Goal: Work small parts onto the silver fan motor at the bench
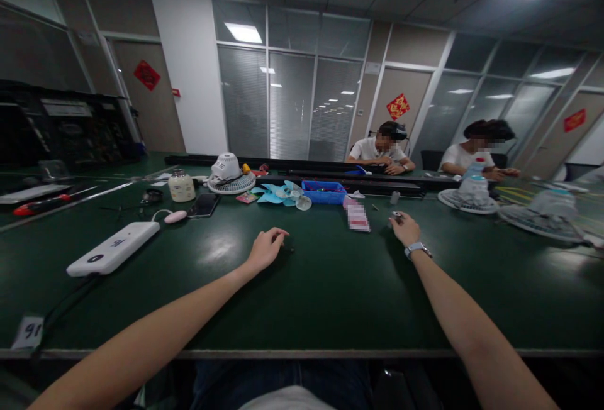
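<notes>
My left hand point(267, 250) is just above the green table, its fingers bent and thumb close to the index finger. A small dark spot or part shows beside these fingertips, too faint to name; whatever they hold is hidden. Further right, my right hand point(406, 229), with a watch point(418, 249) on the wrist, is closed on a small shiny metal part point(396, 215). Just beyond it a small grey cylinder point(395, 197) stands on the table. Between the hands, further back, lies a pink-and-white packet point(357, 216), partly blurred out.
Behind the hands are a blue bin point(323, 193), light-blue fan blades point(278, 193) and a white fan body point(227, 174). On the left lie a white power strip point(116, 248), phone point(204, 205) and cream jar point(182, 187). More fan parts point(469, 196) stand right; two people point(380, 149) sit across.
</notes>
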Motion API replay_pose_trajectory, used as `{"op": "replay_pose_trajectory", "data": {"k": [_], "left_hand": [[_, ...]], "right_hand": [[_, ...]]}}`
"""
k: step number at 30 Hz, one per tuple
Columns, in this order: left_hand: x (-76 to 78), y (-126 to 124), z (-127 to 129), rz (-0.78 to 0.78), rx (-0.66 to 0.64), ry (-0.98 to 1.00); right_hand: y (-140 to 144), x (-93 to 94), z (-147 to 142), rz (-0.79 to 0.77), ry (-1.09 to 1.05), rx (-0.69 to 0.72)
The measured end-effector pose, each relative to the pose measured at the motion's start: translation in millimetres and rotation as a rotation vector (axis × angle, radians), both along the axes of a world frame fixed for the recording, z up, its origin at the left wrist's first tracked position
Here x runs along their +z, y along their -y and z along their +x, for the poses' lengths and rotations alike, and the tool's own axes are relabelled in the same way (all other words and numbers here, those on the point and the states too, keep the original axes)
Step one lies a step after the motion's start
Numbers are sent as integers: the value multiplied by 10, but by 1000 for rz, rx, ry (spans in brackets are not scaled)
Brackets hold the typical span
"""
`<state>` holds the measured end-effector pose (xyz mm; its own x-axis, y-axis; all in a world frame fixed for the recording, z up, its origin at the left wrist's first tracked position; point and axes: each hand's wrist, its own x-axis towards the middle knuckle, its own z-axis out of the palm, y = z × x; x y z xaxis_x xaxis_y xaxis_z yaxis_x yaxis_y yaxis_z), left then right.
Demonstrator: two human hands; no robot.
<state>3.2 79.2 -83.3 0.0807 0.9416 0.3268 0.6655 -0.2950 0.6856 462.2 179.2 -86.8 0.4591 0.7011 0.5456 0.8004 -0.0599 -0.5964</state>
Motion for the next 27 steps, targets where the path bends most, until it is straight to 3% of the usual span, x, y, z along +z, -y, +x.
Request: {"op": "replay_pose_trajectory", "data": {"k": [4, 7, 10, 13, 16, 19, 27], "left_hand": [[24, 7, 6, 0, 33, 37], [47, 15, 15, 3, 66, 82], [69, 31, 28, 10, 82, 120], [84, 52, 39, 15, 90, 136], [86, 68, 46, 27, 79, 139], [77, 73, 50, 23, 55, 148], [70, 68, 55, 28, 40, 106]], "right_hand": [[70, 77, -114, -3, 63, -11], [236, 232, -497, 118, 239, 34], [518, 345, -1147, 173, 360, 377], [877, 330, -1838, 50, 438, 843], [1173, 253, -2313, -73, 520, 1106], [1294, 206, -2499, -130, 551, 1196], [1255, 221, -2495, -192, 544, 1210]]}}
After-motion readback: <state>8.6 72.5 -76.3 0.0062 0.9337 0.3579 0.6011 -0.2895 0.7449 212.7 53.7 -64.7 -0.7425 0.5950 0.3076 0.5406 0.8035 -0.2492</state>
